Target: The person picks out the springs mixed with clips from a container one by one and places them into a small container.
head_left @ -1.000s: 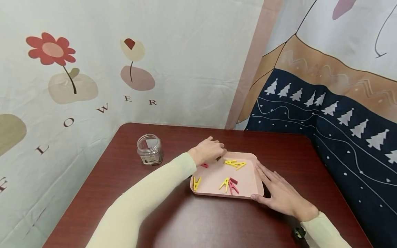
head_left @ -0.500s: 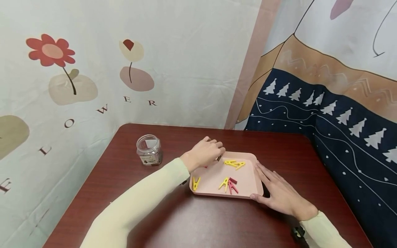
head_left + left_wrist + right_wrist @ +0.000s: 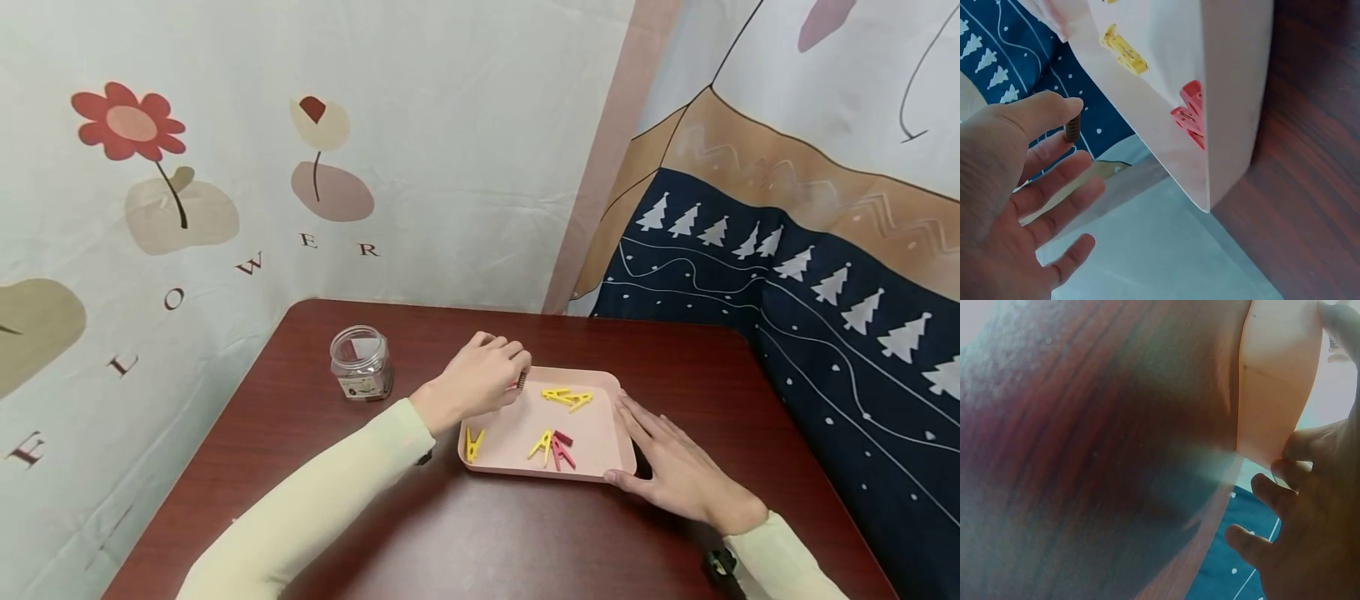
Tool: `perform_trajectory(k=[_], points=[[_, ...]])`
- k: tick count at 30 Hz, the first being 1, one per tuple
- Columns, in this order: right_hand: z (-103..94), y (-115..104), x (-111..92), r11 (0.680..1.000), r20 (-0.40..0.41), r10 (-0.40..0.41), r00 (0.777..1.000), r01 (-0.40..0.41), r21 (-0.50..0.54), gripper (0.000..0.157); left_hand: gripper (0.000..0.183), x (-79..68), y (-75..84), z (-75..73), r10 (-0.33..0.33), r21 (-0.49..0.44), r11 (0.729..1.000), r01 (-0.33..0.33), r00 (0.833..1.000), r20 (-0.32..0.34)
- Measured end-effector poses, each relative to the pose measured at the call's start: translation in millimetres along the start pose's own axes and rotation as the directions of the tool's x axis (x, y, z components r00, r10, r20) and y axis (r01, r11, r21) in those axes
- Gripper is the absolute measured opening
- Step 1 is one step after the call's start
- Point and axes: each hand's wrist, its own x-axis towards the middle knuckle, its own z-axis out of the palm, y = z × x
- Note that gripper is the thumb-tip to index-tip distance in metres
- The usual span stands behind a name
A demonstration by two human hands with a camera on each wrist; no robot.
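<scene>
My left hand (image 3: 483, 375) is over the back left part of the pink tray (image 3: 525, 468). Its thumb and index finger pinch a small ridged brown piece (image 3: 1072, 129), while the other fingers spread loosely. Yellow clothespins (image 3: 567, 397) lie at the tray's back; one yellow clothespin (image 3: 474, 444) is at the left. Near the front lie another yellow clothespin (image 3: 543, 444), a red clothespin (image 3: 562, 452) and a short dark red ridged piece (image 3: 563, 437). Red pieces (image 3: 1191, 112) in the left wrist view are behind my hand in the head view. My right hand (image 3: 686, 467) rests extended against the tray's right side.
A clear wide-mouthed jar (image 3: 362, 362) with its top uncovered stands left of the tray; dark contents show faintly at its bottom. The brown table (image 3: 480, 533) meets a pale printed curtain (image 3: 450, 167) at the back and a blue one (image 3: 825, 375) at the right.
My left hand has drawn back leftward from the tray's far edge, and the ridged brown piece now shows in its fingertips. My right hand and the clothespins in view stay put.
</scene>
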Motion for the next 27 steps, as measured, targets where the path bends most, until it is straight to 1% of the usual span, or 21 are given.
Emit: perform_trajectory(k=[7,12,17,20,27], points=[[-1.0,-0.4,-1.5,1.0,0.008,0.002,1.0,-0.002,-0.006,0.117,0.028,-21.9,-13.7,-5.1,-0.103,-0.083,0.991,0.101,0.994,-0.025],[-1.7,-1.7,-1.2,1.0,0.013,0.012,1.0,-0.012,0.001,0.117,0.029,-39.6,-27.7,-9.8,-0.175,-0.094,0.981,0.168,0.982,-0.07],[-2.0,-1.2,-1.9,1.0,0.013,0.012,1.0,-0.012,0.002,0.116,0.029,-57.3,-42.5,-10.9,-0.256,-0.106,0.964,0.246,0.961,-0.1],[-1.3,-1.0,-1.9,1.0,0.012,0.014,1.0,-0.014,0.006,0.115,0.03,-66.4,-50.8,-11.9,-0.302,-0.136,0.949,0.286,0.947,-0.113],[-0.6,-2.2,-0.5,1.0,0.012,0.02,1.0,-0.02,0.007,0.117,0.032,-85.4,-69.7,-18.5,-0.404,-0.192,0.908,0.373,0.901,-0.16]])
